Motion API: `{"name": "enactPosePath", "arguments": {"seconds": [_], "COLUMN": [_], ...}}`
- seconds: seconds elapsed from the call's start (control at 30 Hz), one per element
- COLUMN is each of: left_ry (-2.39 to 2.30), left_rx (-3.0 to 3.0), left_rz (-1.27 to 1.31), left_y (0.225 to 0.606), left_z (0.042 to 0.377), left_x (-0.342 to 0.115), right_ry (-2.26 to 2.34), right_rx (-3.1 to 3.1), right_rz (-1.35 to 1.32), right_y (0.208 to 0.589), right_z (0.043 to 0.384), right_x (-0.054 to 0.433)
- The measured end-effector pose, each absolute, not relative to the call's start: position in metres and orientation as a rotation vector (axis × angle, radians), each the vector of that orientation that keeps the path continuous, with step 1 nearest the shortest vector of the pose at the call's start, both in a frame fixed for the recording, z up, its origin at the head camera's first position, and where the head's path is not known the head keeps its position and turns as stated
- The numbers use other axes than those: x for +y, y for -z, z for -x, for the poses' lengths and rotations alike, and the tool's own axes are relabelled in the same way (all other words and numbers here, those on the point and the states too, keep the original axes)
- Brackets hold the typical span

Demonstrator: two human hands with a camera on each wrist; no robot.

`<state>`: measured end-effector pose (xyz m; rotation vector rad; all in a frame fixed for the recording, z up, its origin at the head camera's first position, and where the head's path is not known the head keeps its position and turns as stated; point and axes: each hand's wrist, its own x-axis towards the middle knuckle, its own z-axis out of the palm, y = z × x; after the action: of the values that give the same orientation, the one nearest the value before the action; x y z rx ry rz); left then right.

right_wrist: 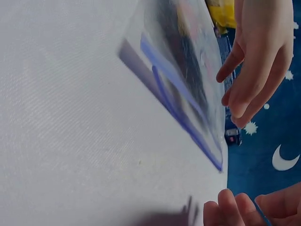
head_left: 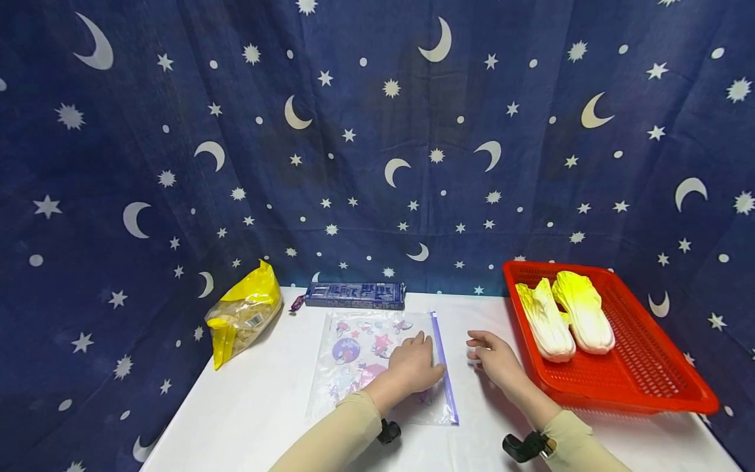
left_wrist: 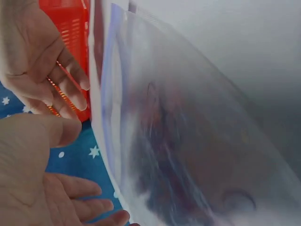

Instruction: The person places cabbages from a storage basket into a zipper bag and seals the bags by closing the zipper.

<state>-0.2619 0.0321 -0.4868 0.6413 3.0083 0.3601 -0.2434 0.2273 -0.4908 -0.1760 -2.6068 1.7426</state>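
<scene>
A clear zip bag (head_left: 345, 387) with pink and purple cartoon prints lies flat on the table, its purple zip strip (head_left: 444, 367) along the right side. In the right wrist view the strip's two edges (right_wrist: 164, 59) stand apart near the mouth. My left hand (head_left: 411, 364) is over the bag's right half, fingers extended and thumb toward the strip, gripping nothing. To the right of the bag, my right hand (head_left: 500, 362) hovers above the table with loosely bent fingers and nothing in them. Both palms show in the left wrist view.
A red plastic basket (head_left: 666, 354) at the right holds two napa cabbages (head_left: 584, 314). Along the back lies a dark blue box (head_left: 355, 296), with a purple wrapped candy (head_left: 297, 303) at its left end. A yellow, partly clear food bag (head_left: 248, 314) stands at the left.
</scene>
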Motion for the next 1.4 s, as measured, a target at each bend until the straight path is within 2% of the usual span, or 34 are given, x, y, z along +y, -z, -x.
{"name": "enactPosePath", "arguments": {"seconds": [0.3, 0.57, 0.87, 1.1, 1.4], "left_ry": [-0.228, -0.286, -0.635, -1.003, -1.321], "left_rx": [3.101, 3.051, 2.936, 2.787, 2.563], "left_rz": [-0.499, -0.448, -0.475, -0.540, -0.459], "left_y": [0.497, 0.499, 0.488, 0.496, 0.497], "left_z": [0.261, 0.261, 0.265, 0.272, 0.273], "left_x": [0.063, 0.063, 0.037, 0.015, 0.003], "right_ry": [-1.816, -1.794, -1.843, -1.848, -1.879], "right_rx": [-2.563, -2.596, -2.577, -2.572, -2.573], "right_rz": [0.250, 0.258, 0.205, 0.150, 0.127], "right_y": [0.498, 0.497, 0.501, 0.503, 0.506], "right_z": [0.242, 0.244, 0.249, 0.255, 0.268], "right_x": [0.233, 0.232, 0.224, 0.207, 0.185]}}
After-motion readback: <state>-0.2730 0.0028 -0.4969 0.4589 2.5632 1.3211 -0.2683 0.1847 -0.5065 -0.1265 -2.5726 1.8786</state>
